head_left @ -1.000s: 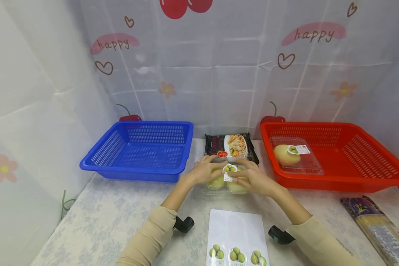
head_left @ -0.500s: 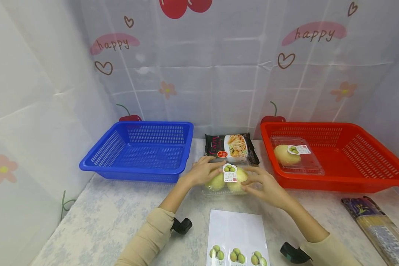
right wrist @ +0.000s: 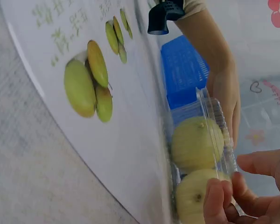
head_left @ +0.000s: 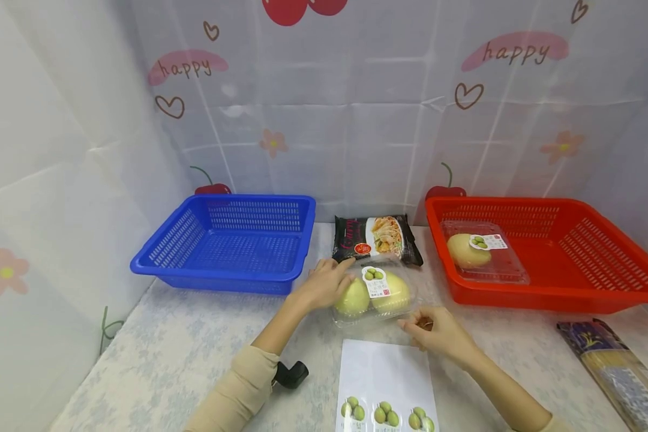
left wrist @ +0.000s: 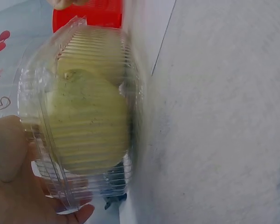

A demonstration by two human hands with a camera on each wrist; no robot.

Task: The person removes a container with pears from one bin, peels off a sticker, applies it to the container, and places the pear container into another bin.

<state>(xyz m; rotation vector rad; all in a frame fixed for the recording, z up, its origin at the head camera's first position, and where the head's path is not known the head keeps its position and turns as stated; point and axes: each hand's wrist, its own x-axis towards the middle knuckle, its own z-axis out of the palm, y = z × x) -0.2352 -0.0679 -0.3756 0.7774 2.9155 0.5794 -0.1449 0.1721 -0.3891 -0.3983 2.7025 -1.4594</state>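
A clear plastic clamshell box (head_left: 375, 294) with two pale yellow-green round fruits lies on the table, a white label on its lid. My left hand (head_left: 324, 285) grips its left end; in the left wrist view, the fingers (left wrist: 46, 186) show around the clear rim. At its near right corner is my right hand (head_left: 434, 330), fingers loosely bent. In the right wrist view, the thumb and fingertips (right wrist: 214, 200) stand slightly apart close to the lid edge, with nothing seen between them. Nearer me lies a white sheet (head_left: 386, 378) with several green fruit stickers.
Behind the box lies a black noodle packet (head_left: 375, 237). A blue basket (head_left: 221, 282) stands at left. The red basket (head_left: 551, 297) at right holds another clear box (head_left: 488, 252) with one fruit. A long packet (head_left: 610, 366) lies at the right.
My right hand has drawn off the label and moved right and toward me. The box now sits slightly turned, its right side raised in view. My left hand stays at its left end.
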